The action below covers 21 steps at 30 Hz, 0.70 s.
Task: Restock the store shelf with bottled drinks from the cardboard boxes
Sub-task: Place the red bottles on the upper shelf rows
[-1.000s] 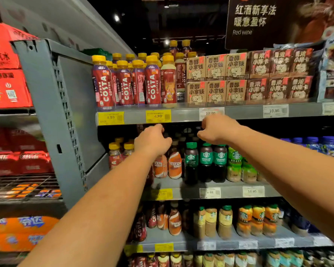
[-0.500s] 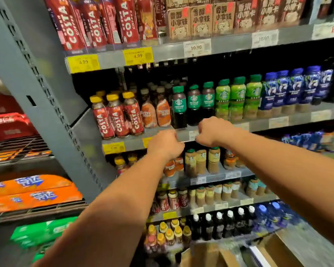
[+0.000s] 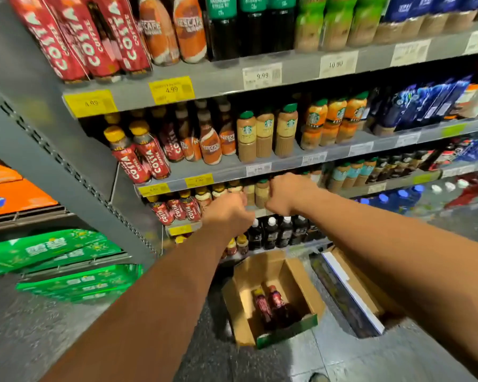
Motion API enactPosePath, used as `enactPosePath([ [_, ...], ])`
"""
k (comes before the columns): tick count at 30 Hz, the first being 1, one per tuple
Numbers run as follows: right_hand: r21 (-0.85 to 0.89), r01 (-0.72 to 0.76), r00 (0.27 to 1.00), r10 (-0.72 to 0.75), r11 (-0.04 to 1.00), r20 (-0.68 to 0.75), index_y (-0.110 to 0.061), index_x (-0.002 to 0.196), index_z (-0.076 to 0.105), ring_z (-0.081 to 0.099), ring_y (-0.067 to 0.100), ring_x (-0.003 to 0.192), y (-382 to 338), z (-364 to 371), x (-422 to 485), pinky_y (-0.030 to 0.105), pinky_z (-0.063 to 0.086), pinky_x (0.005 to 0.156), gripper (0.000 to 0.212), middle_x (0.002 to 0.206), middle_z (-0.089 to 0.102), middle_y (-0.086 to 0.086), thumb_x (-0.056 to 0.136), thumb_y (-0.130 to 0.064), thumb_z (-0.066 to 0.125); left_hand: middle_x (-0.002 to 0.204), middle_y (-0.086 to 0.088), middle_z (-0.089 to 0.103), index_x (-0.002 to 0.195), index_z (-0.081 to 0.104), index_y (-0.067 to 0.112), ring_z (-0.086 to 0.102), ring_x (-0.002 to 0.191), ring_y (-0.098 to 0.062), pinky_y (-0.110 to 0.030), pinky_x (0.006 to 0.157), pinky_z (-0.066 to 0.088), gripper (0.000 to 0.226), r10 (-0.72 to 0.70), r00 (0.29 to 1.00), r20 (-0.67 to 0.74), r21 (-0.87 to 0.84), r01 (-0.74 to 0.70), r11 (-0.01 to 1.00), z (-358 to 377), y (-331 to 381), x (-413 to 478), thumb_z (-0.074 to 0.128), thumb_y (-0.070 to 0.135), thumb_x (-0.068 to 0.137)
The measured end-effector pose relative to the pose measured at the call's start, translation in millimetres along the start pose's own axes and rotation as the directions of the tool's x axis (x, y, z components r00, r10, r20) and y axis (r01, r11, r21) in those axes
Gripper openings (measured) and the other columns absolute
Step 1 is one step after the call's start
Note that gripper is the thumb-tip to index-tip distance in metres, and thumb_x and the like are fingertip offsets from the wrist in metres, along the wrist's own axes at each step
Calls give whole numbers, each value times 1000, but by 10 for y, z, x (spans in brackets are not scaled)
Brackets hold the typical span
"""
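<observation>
Store shelf (image 3: 224, 86), grey tiers: left hand (image 3: 229, 213) and right hand (image 3: 290, 194), fists curled, seemingly empty, now lowered past upper tiers. Cardboard box (image 3: 262, 271) below them holds two bottles (image 3: 277, 300); pickup likely next.

Orange packs (image 3: 11, 194) stacked at left, green packs (image 3: 53, 252) below them, yellow price tags (image 3: 171, 89), speckled grey floor (image 3: 25, 340)

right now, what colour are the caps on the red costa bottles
Yellow, seen best in the head view on the Costa bottles on the middle shelf.
</observation>
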State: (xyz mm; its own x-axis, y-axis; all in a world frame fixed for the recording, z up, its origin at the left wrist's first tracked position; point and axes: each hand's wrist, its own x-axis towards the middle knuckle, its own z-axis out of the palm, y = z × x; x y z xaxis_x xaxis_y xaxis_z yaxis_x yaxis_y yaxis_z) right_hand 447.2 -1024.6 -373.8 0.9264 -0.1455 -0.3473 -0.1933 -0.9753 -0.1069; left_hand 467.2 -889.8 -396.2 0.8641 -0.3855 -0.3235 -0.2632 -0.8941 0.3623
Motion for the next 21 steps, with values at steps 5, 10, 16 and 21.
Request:
enactPosePath([
  [5,24,19,998,-21,1000,67,-12,91,49,49,26,81,194,486,212,30,40,68,13,89,48,6,88,-25,52,121,-8,58,120,57,17,56,106,-30,-37,87,50,32,-73,996,58,-2,73,997,525,-83,130,50,29,91],
  [10,46,22,983,-30,999,181,-12,68,42,48,26,77,440,1116,456,31,37,66,27,75,46,5,87,-28,52,94,-6,56,93,55,16,57,85,-27,-32,62,43,13,-137,982,129,-17,141,990,1070,-200,278,49,27,89],
  [16,67,-22,937,-2,998,349,-12,71,46,53,26,79,643,1962,747,30,41,64,25,73,48,3,87,-30,51,110,-4,60,114,58,16,57,99,-27,-38,82,51,27,-218,951,219,-93,243,966,1847,-461,461,51,29,91],
  [21,83,-77,895,32,994,445,-11,102,63,61,30,95,695,2722,933,32,46,73,44,105,64,11,79,-43,43,112,-7,63,113,61,19,59,101,-30,-34,82,50,26,-200,933,298,-77,232,970,2467,-730,657,53,28,90],
])
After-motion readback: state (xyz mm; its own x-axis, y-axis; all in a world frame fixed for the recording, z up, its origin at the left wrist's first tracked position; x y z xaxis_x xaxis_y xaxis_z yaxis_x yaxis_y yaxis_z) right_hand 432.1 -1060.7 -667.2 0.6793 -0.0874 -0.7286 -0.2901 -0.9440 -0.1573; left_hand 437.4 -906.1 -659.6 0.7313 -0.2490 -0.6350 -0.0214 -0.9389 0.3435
